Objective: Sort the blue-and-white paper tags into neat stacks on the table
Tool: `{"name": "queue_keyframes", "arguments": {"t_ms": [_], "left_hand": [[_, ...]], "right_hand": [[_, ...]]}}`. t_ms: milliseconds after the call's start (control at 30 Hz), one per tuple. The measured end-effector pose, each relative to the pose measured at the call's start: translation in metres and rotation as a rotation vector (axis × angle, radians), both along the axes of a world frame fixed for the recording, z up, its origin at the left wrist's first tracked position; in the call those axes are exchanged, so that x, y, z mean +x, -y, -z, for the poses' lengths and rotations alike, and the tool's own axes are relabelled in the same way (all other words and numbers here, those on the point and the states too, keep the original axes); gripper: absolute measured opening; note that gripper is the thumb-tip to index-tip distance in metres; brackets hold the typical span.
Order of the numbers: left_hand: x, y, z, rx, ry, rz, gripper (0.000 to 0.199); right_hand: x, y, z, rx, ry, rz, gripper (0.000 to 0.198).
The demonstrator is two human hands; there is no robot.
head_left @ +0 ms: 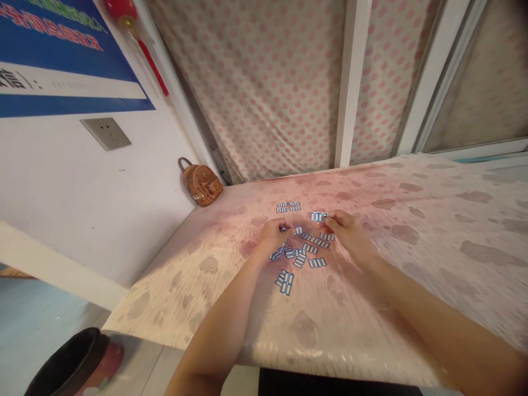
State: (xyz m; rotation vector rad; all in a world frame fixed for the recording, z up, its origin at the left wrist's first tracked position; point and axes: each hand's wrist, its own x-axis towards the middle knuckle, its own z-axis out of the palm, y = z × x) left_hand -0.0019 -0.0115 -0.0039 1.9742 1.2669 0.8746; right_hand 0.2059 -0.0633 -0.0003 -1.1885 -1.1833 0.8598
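Note:
My right hand (346,228) pinches a small blue-and-white card (319,216) by its right end and holds it above the table. The card shows white blocks framed in blue. My left hand (274,234) is closed at the left side of a loose pile of similar cards (315,240). A bit of blue and white shows at its fingertips, but I cannot make out what they grip. Some cards in the pile overlap at different angles. Nearer to me lies a small group of cards (285,282). Beyond my hands, more cards (289,207) sit in neat rows.
A patterned cloth (305,324) covers the table. A small brown backpack-shaped bag (203,184) stands at the far left corner by the wall. Dotted curtains (264,82) hang behind the table. A dark-rimmed bin (78,363) is on the floor at lower left.

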Motion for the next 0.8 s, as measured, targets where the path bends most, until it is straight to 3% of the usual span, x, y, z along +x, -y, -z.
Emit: {"name": "queue_keyframes", "arguments": {"t_ms": [233, 533, 800], "left_hand": [[0.005, 0.005, -0.003, -0.031, 0.312, 0.138, 0.031], [0.015, 0.017, -0.010, -0.027, 0.364, 0.138, 0.034], [0.018, 0.019, -0.011, 0.065, 0.347, 0.093, 0.024]], "right_hand": [[-0.007, -0.003, 0.007, -0.037, -0.070, -0.024, 0.013], [-0.011, -0.002, 0.006, -0.111, -0.104, -0.245, 0.016], [-0.020, 0.007, 0.004, -0.195, -0.227, -0.187, 0.025]]}}
